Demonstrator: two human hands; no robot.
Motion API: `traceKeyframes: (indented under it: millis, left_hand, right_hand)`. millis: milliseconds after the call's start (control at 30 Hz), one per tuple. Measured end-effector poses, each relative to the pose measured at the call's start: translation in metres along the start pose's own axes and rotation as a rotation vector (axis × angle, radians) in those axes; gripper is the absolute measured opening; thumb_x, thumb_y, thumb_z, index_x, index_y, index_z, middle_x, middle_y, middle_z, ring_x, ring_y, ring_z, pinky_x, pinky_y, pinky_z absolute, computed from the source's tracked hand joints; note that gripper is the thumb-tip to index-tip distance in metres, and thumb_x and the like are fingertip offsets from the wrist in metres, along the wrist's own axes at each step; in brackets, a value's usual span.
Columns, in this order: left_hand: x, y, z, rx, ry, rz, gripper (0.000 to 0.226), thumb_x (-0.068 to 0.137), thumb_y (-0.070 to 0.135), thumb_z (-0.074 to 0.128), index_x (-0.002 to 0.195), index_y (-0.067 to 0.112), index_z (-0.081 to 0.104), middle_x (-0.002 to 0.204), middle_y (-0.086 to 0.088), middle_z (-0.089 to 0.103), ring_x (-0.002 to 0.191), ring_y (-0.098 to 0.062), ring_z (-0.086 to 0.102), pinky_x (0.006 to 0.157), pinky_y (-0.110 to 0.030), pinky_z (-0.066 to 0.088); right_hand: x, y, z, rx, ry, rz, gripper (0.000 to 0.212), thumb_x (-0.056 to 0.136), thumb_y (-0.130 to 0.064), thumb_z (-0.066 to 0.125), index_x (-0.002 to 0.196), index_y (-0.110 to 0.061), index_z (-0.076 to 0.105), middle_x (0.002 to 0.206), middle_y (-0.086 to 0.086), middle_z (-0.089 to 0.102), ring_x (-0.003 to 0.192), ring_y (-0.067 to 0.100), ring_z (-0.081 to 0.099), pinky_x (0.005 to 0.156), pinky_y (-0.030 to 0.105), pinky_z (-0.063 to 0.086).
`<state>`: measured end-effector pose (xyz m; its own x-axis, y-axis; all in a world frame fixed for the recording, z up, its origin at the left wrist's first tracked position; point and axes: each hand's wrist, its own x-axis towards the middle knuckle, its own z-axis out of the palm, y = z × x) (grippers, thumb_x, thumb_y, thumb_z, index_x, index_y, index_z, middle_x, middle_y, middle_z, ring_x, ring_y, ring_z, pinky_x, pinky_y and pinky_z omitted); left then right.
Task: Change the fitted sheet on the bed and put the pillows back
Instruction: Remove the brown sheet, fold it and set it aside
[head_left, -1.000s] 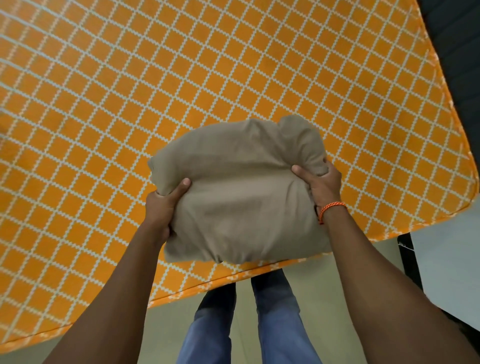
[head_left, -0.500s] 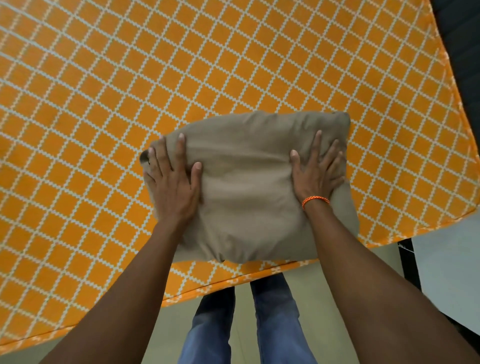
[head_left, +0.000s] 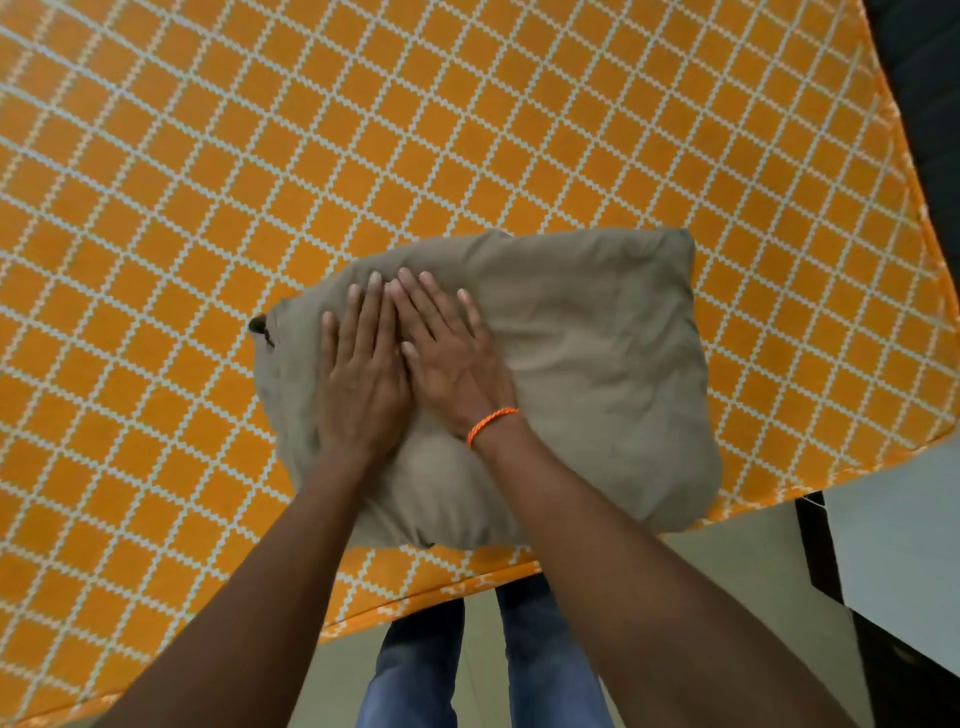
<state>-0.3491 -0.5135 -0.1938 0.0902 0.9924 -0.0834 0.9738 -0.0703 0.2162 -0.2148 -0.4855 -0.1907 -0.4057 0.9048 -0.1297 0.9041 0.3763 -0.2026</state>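
Two flat hands: left hand (head_left: 358, 379), right hand (head_left: 449, 358), one pillow (head_left: 597, 374).

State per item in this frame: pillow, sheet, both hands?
pillow: lying flat on the bed near its front edge, in a taupe case, pressed down on its left part
fitted sheet: orange lattice print, spread smooth over the mattress
left hand: flat, fingers straight, pressing the pillow
right hand: flat, fingers straight, pressing the pillow beside the left hand

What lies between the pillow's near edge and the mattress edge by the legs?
Head view: only a bare strip of orange patterned sheet between the pillow and that edge.
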Motion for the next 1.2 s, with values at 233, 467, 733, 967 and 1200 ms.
traceKeyframes:
  millis: [233,467,733,967,1200]
  left_hand:
    - [0.003,-0.043,-0.001,0.034,-0.008,-0.165,0.081,0.103,0.063,0.038,0.168,0.031,0.003,0.176,0.007,0.006,0.162,-0.028,0.009,0.130,-0.054,0.010]
    - [-0.001,-0.067,0.008,-0.111,0.024,-0.300,0.059,0.112,0.038,0.028,0.166,0.015,0.019,0.167,-0.012,0.032,0.153,-0.036,0.031,0.126,-0.050,0.025]
    - [0.004,0.001,-0.023,0.044,0.061,-0.611,0.070,0.098,0.029,0.039,0.164,0.012,0.021,0.173,-0.011,0.021,0.161,-0.032,0.015,0.122,-0.058,0.017]
    - [-0.091,0.038,0.002,-0.023,-0.101,-0.194,0.063,0.109,0.032,0.037,0.167,0.036,0.014,0.175,0.014,0.004,0.162,-0.012,0.000,0.127,-0.051,0.018]
    - [-0.110,-0.015,0.006,0.006,-0.062,-0.244,0.069,0.109,0.048,0.033,0.169,0.029,0.006,0.177,0.004,-0.001,0.163,-0.023,-0.003,0.129,-0.059,0.010]
  right_hand:
    - [-0.013,0.141,0.009,-0.030,0.038,0.332,0.063,0.108,-0.058,0.018,0.165,-0.034,0.015,0.173,-0.008,0.013,0.159,0.014,0.012,0.126,0.050,0.015]
    - [-0.059,0.213,-0.002,0.038,0.035,0.779,0.063,0.107,-0.058,0.021,0.165,-0.037,0.007,0.173,-0.007,0.009,0.160,0.021,0.011,0.123,0.064,0.016]
    - [-0.039,0.127,-0.012,-0.066,0.118,0.633,0.065,0.099,-0.011,0.035,0.163,-0.010,0.023,0.169,0.013,0.026,0.157,0.031,0.021,0.126,0.058,0.017]
    - [-0.107,-0.005,0.007,0.036,-0.077,0.089,0.059,0.107,-0.038,0.035,0.164,-0.024,0.026,0.172,-0.002,0.018,0.160,0.019,0.013,0.126,0.057,0.008]
    - [-0.193,0.119,0.014,-0.057,0.055,0.370,0.060,0.107,-0.034,0.039,0.164,-0.021,0.026,0.171,0.000,0.021,0.159,0.019,0.017,0.124,0.052,0.024]
